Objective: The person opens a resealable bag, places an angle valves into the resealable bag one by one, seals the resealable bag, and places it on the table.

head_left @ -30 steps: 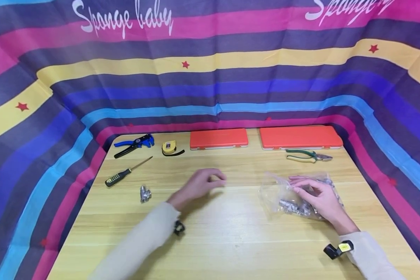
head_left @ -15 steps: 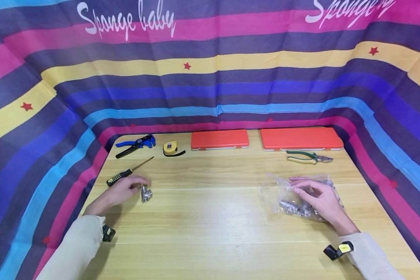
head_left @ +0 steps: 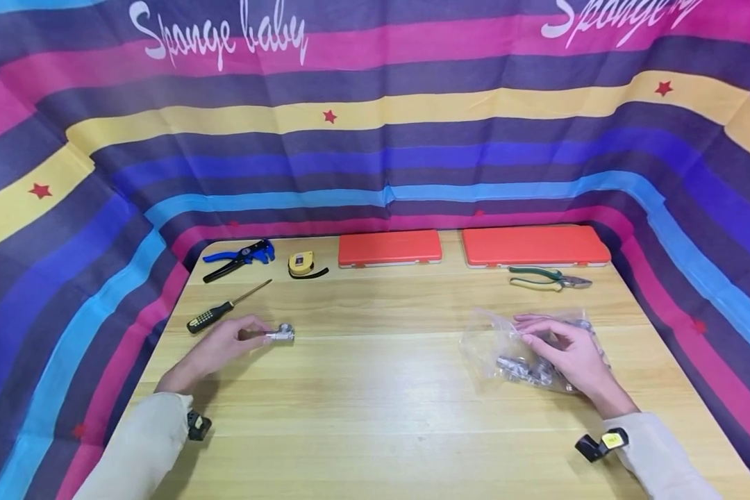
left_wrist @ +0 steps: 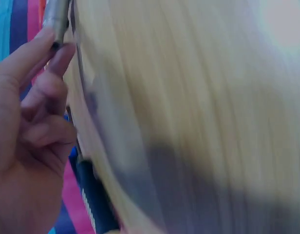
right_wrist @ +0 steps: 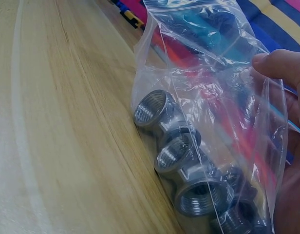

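Observation:
My left hand pinches a silvery metal pipe tee between thumb and fingertips, at the left of the table. The left wrist view shows the tee at the top edge, partly cut off. On the right, my right hand holds a clear zip bag by its upper side, thumb in front and the other fingers mostly behind the plastic. Several threaded metal pipe fittings lie inside the bag, which rests on the wooden table.
Behind the left hand lie a screwdriver, blue-and-black wire strippers and a yellow tape measure. A small red case and a longer one line the back edge. Green-handled pliers lie before the longer case. Striped cloth surrounds the table.
My left hand has moved from the table's middle to the left and taken hold of the pipe tee, which is now turned and shifted right. The right hand has stayed at the bag.

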Motion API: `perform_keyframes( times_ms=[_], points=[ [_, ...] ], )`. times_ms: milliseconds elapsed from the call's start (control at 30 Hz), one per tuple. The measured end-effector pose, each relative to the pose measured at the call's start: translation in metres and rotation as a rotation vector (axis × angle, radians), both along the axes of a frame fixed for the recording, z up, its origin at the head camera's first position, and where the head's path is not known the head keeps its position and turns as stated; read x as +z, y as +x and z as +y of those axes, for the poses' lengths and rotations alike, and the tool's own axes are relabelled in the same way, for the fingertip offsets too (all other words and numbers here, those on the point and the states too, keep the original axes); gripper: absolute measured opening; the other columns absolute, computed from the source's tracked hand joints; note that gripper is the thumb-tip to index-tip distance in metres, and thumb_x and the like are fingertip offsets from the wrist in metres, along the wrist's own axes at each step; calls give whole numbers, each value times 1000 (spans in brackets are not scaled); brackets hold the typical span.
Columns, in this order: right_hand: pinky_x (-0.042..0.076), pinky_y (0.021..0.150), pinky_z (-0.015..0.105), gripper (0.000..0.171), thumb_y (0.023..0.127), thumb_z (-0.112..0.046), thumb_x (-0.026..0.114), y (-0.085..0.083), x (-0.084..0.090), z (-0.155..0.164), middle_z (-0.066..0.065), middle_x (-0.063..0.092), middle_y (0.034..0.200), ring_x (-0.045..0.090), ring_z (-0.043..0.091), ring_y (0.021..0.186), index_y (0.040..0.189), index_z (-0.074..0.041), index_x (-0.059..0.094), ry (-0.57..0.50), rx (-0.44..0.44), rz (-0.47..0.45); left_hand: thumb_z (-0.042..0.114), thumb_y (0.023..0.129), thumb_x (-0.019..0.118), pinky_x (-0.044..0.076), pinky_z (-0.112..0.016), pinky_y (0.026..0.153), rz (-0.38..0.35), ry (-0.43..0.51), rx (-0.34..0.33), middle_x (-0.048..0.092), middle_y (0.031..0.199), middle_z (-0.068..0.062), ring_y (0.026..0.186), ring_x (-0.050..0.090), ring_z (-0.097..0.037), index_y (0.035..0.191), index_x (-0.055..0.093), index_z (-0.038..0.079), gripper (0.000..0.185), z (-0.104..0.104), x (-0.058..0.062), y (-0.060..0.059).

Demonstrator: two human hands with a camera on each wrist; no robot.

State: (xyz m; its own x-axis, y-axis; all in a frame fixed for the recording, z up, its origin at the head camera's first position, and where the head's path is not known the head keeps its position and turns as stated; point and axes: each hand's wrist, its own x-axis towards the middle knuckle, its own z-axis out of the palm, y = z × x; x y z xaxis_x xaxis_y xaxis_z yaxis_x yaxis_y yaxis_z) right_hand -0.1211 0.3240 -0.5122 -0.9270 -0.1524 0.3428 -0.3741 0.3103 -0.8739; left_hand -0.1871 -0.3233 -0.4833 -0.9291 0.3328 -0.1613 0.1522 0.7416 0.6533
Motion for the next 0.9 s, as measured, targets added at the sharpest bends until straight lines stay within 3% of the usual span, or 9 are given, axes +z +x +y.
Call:
perform_keyframes(
  times_ms=[167, 300, 400, 567, 667, 767, 900],
  points=[
    [51, 107, 13, 19, 96, 16, 70, -2, 0, 1, 1, 79, 127, 68, 6, 129, 106, 2, 79, -8, 16, 19, 38, 101, 79, 53, -30, 62, -44, 107, 22, 73, 97, -7, 79, 63, -23, 126, 75, 26, 28, 60, 3, -4],
    [51, 106, 12, 19, 96, 16, 71, -2, 0, 1, 0, 80, 126, 68, 5, 129, 106, 1, 79, -2, 10, 24, 34, 102, 78, 47, -26, 57, -69, 195, -71, 73, 98, -7, 72, 56, -20, 121, 75, 30, 20, 136, 4, -6],
    [52, 104, 12, 18, 97, 15, 72, -2, -1, 0, -2, 80, 124, 68, 4, 129, 106, 0, 79, 7, -1, 18, 31, 102, 78, 46, -23, 57, -56, 240, -175, 76, 106, 1, 70, 55, -14, 118, 75, 29, 16, 194, -1, -7],
    [52, 105, 12, 18, 97, 13, 72, -1, -1, 0, -3, 80, 124, 68, 3, 129, 106, 0, 79, 16, -7, 8, 32, 102, 79, 44, -19, 55, 38, 174, -327, 76, 107, 17, 63, 51, -5, 118, 76, 26, 18, 279, -8, -5],
    [51, 106, 12, 19, 97, 13, 72, -1, 0, -1, -4, 80, 124, 67, 3, 130, 107, -1, 80, 18, -5, 8, 36, 101, 79, 42, -19, 56, 100, 114, -375, 76, 106, 21, 62, 48, -4, 118, 76, 27, 20, 319, -11, -2],
    [51, 106, 12, 19, 97, 13, 72, 0, 1, -1, -3, 80, 125, 67, 2, 130, 107, -1, 80, 9, -1, 1, 38, 101, 79, 45, -17, 63, 165, 61, -397, 78, 108, 21, 68, 53, 1, 117, 77, 28, 20, 348, -16, 1],
    [51, 107, 12, 18, 98, 12, 72, 0, 0, 0, 2, 80, 127, 67, 2, 129, 110, 0, 79, 7, 0, -6, 39, 101, 79, 48, -15, 76, 231, 4, -388, 81, 108, 18, 82, 63, 8, 117, 78, 28, 19, 371, -22, 4]
  ],
)
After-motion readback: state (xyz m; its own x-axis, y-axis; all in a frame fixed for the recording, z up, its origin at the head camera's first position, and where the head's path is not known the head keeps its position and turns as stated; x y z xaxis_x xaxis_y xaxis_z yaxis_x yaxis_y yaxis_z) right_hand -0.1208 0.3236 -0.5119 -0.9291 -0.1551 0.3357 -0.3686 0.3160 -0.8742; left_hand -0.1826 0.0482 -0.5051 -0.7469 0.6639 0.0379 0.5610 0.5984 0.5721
